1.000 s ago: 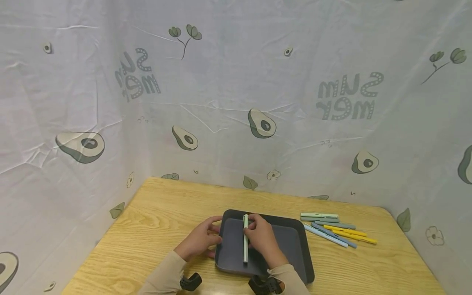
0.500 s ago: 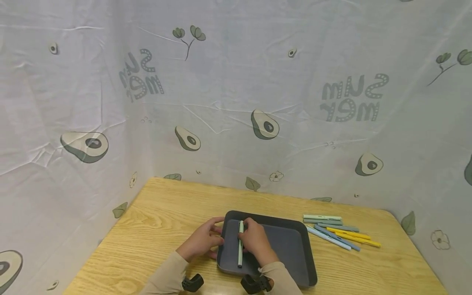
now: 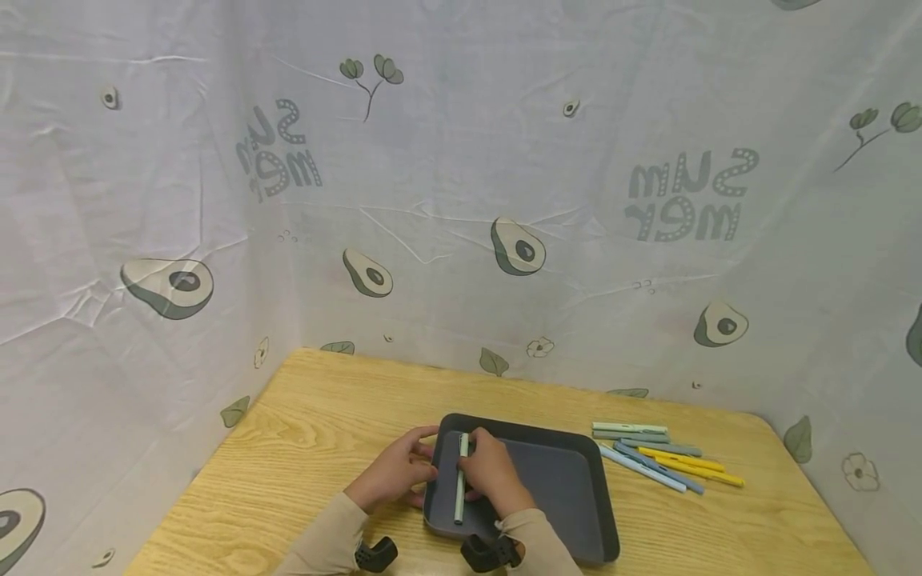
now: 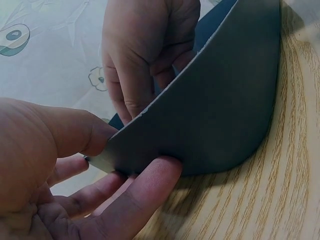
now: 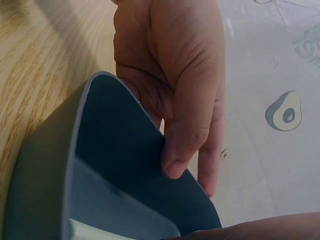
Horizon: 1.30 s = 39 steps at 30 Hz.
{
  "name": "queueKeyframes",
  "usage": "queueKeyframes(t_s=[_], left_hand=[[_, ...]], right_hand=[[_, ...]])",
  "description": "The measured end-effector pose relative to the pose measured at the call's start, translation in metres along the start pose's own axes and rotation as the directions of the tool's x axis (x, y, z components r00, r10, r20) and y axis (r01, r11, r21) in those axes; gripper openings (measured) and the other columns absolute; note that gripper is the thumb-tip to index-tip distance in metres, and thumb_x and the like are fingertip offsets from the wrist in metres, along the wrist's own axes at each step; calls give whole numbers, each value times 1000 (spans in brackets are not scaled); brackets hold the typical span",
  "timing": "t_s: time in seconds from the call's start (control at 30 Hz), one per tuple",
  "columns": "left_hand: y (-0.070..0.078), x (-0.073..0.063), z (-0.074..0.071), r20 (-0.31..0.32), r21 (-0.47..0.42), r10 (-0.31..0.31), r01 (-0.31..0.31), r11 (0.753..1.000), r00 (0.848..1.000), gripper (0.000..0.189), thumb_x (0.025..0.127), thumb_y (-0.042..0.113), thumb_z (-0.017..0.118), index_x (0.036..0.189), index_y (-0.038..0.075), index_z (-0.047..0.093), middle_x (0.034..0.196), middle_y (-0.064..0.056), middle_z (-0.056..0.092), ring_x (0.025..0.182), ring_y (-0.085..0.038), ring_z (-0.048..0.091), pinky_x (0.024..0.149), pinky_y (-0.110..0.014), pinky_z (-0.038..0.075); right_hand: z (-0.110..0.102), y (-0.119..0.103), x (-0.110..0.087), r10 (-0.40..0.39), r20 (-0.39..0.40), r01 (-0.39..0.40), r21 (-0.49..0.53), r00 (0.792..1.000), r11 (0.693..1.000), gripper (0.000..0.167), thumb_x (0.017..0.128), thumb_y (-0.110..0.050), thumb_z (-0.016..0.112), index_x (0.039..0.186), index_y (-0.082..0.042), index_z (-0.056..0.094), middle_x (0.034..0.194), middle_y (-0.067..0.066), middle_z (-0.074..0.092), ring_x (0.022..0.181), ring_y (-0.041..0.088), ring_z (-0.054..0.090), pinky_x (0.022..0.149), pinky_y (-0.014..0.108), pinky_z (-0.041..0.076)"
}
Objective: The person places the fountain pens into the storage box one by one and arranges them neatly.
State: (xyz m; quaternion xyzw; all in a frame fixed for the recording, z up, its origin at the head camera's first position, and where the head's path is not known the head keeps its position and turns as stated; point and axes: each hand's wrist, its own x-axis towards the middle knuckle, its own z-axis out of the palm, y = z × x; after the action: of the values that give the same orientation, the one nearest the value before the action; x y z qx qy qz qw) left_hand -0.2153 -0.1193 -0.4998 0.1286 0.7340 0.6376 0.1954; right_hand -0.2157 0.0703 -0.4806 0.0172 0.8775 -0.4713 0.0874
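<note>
Your right hand (image 3: 493,468) pinches the pen (image 3: 460,491) (likely light, stiff); grip mid-barrel! Beside those fingers, your left hand (image 3: 392,472) pinches the tray (image 3: 607,504).

Left hand (image 3: 392,474) grips; right hand (image 3: 494,468) seemingly pinches.

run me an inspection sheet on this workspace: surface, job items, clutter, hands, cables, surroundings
Surface: light wood-grain table.
Job items: dark tray on the table; pale green pen within its walls, near its left side; whether it touches the tray floor is unclear.
Clutter: loose pens in greens, blues and yellow, some overlapping, on the table right of the tray.
Left hand: holds the tray's left edge.
Right hand: fingers hold the pale green pen.
Cables: nothing seen.
Surroundings: pale sheet printed with avocados, leaves and flowers, hanging behind the table and at its left.
</note>
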Motion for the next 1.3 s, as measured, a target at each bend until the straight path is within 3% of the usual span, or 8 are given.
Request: queueKeyframes(t_s=[0.37, 0.53, 0.6, 0.73, 0.87, 0.93, 1.13, 1.3], left_hand=[[0, 0, -2, 4, 3, -2, 2, 1000, 1000, 73, 93, 0, 65, 160, 8, 35, 131, -24, 55, 100, -28, 68, 63, -44, 65], [-1, 1, -1, -1, 24, 0, 0, 1000, 1000, 73, 94, 1, 65, 160, 8, 35, 131, -24, 56, 99, -27, 68, 62, -43, 65], [-1, 1, -1, -6, 33, 2, -2, 999, 1000, 73, 94, 1, 65, 160, 8, 35, 130, -24, 56, 98, -27, 68, 62, -43, 65], [-1, -1, 0, -10, 34, 0, 0, 999, 1000, 73, 93, 1, 66, 159, 8, 36, 129, -23, 55, 97, -27, 67, 62, -43, 65], [-1, -1, 1, -12, 37, 3, -2, 999, 1000, 73, 93, 1, 66, 159, 9, 36, 128, -22, 55, 97, -27, 67, 61, -43, 65], [-1, 0, 1, -13, 41, 4, -3, 999, 1000, 73, 93, 1, 65, 159, 8, 36, 128, -22, 55, 96, -28, 67, 61, -44, 65], [-1, -1, 1, -18, 41, -4, 5, 999, 1000, 73, 93, 1, 65, 159, 8, 36, 129, -23, 54, 96, -27, 66, 62, -43, 65], [-1, 0, 1, -17, 28, -10, 11, 1000, 1000, 74, 93, 0, 66, 159, 9, 36, 129, -22, 54, 96, -27, 66, 62, -44, 65]], right_hand=[[4, 3, 3, -3, -42, 2, -19, 999, 1000, 47, 95, -6, 69, 134, 10, 48, 103, 30, 62, 49, 21, 66, 43, 33, 58], [-10, 1, -11, -108, -78, 95, -162, 991, 982, 52, 94, -11, 72, 137, 8, 50, 94, 14, 64, 66, 17, 63, 56, 34, 55], [-21, 0, -22, -175, -87, 150, -234, 981, 961, 52, 93, -12, 74, 137, 6, 54, 92, 6, 62, 74, 16, 58, 62, 34, 51], [-51, 3, -45, -280, -103, 242, -285, 954, 928, 51, 93, -13, 75, 139, 0, 57, 93, -2, 59, 81, 11, 58, 67, 32, 51], [-85, 16, -59, -334, -204, 253, -339, 920, 906, 55, 94, -13, 75, 144, -6, 55, 93, -7, 60, 85, 7, 60, 69, 28, 53], [-104, 26, -62, -336, -251, 237, -351, 908, 906, 55, 94, -13, 74, 145, -5, 54, 95, -5, 61, 87, 10, 61, 68, 29, 53], [-161, 60, -60, -287, -322, 178, -328, 902, 928, 61, 99, -10, 67, 152, 1, 40, 117, 15, 59, 103, 29, 64, 77, 40, 60], [-185, 90, -60, -269, -357, 150, -327, 895, 933, 60, 99, -6, 65, 152, 6, 39, 121, 22, 56, 106, 34, 61, 82, 46, 62]])
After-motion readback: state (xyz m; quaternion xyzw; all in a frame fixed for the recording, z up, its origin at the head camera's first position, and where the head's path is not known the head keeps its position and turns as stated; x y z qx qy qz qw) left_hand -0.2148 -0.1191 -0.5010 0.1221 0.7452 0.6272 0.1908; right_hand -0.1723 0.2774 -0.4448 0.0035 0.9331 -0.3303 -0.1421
